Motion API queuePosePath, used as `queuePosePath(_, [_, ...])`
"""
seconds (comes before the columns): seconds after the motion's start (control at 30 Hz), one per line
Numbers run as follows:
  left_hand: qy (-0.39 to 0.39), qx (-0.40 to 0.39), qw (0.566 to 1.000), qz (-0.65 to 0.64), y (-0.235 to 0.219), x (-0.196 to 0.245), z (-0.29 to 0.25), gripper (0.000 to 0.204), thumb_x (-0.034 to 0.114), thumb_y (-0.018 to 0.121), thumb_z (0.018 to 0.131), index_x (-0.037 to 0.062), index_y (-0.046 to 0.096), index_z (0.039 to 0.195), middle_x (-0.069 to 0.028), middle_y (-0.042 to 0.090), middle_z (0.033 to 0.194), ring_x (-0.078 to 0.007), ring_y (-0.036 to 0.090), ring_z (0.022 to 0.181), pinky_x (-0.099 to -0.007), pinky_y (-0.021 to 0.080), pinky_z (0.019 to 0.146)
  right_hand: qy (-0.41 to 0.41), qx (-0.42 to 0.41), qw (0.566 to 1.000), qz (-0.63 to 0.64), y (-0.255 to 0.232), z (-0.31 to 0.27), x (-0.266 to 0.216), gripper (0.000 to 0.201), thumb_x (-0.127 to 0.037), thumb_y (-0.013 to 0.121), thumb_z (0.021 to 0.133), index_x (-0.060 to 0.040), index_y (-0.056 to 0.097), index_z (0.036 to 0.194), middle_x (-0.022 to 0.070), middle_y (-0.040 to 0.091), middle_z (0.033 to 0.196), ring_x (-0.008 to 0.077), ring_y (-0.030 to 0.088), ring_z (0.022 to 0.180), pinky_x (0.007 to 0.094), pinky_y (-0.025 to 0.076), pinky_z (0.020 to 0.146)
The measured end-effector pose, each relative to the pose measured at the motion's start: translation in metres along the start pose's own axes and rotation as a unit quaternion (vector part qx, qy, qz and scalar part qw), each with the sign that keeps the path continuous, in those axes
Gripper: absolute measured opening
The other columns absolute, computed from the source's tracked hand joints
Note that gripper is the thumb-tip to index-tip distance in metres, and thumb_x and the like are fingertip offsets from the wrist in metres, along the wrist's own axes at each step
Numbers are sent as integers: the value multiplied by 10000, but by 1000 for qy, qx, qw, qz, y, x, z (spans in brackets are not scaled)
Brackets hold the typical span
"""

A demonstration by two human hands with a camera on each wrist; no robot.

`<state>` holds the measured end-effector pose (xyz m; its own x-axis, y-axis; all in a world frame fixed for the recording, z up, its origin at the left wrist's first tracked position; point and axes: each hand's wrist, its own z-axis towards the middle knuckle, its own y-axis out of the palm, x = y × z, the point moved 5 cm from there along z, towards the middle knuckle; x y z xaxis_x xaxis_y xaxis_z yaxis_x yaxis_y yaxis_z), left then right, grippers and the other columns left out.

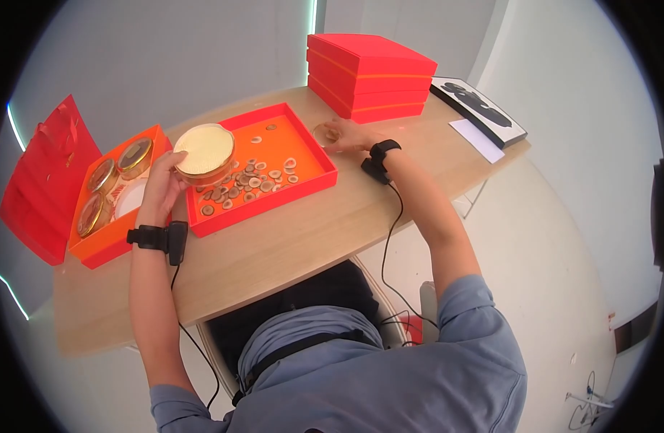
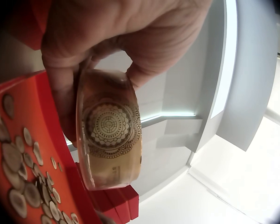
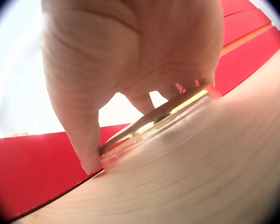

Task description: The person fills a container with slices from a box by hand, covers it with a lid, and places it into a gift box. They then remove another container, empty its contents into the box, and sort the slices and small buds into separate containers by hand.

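My left hand (image 1: 164, 182) grips a round clear container (image 1: 206, 150) with a pale yellow disc on the side facing up, held over the left part of the red-rimmed tray (image 1: 325, 179). In the left wrist view, the container's side (image 2: 109, 126) shows a round lace-like pattern between thumb and fingers. Many small round slices (image 1: 249, 180) lie on the tray's orange bottom. Right of the tray, my right hand (image 1: 354, 136) pinches a round lid with a gold rim (image 3: 172, 112) by its edges, tilted low at the wooden tabletop.
An orange box (image 1: 108, 251) at the left holds several gold-lidded jars (image 1: 135, 159). Beside it stands a red bag (image 1: 47, 184). Stacked red boxes (image 1: 372, 76) stand at the back, with a black-and-white box (image 1: 483, 112) and white paper (image 1: 476, 141) to their right.
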<state>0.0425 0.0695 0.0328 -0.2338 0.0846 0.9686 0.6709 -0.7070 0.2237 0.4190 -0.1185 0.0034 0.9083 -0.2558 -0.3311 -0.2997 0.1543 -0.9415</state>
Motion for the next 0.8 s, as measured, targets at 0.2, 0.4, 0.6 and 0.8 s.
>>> queuePosePath(0.2, [-3,0,1000,7,4,1,-2,235,201,588,916,36,552,1080,-67,630,1027,-135,649,912,-291,547,752,21,-25,999,-10,8,-4,3,919,-635,670,703,-143,399,1431,161,321,1480,361,269,1393,468,298,1109])
queuePosePath(0.4, [-4,8,1000,3,6,0,-3,227,195,587,913,36,560,1073,-57,631,1031,-132,638,933,-286,536,768,60,-70,995,-23,12,-2,5,929,-672,617,738,-205,314,1481,162,262,1517,377,219,1421,502,238,1136])
queuePosePath(0.6, [-3,-3,1000,8,-1,-2,4,217,191,589,910,41,563,1065,-52,627,1038,-129,635,922,-282,529,764,106,-74,991,-38,7,-15,-9,864,-674,565,775,-236,322,1479,176,187,1562,418,173,1436,519,213,1146])
queuePosePath(0.8, [0,8,1000,9,4,4,-4,218,195,587,914,48,554,1072,-51,614,1034,-130,622,924,-286,518,748,116,-110,987,26,-6,7,19,835,-627,571,827,-121,364,1459,124,310,1532,327,240,1442,478,268,1136])
